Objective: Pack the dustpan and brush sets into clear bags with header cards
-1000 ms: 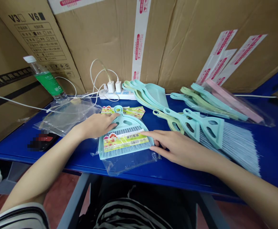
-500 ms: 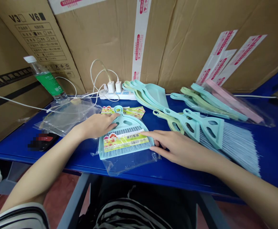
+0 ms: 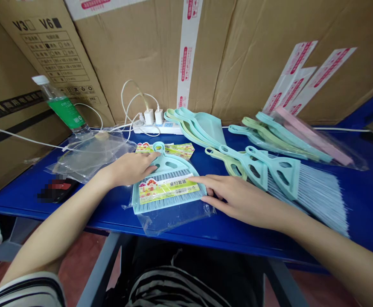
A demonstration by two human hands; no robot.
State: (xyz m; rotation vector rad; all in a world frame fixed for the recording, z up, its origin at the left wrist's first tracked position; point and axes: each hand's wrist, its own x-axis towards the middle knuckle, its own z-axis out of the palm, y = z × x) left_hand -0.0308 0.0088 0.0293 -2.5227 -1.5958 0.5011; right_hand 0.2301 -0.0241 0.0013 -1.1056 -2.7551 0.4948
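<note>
A light-blue dustpan lies flat at the table's front with a grey-blue bristled brush nested in it. A clear plastic bag surrounds the set, and a yellow-green mushroom-printed card lies over the bristles. My left hand rests at the set's upper left, index finger and thumb stretched out, apart, near the handle. My right hand touches the right side: its index fingertip is on the card, its thumb by the dustpan's edge, its other fingers curled. Both hands rest on the set without wrapping round it.
Several dustpans lean at the back, and bagged ones lie right. Loose brushes lie behind my right forearm. More cards, plastic bags, a phone, a bottle and a power strip stand around.
</note>
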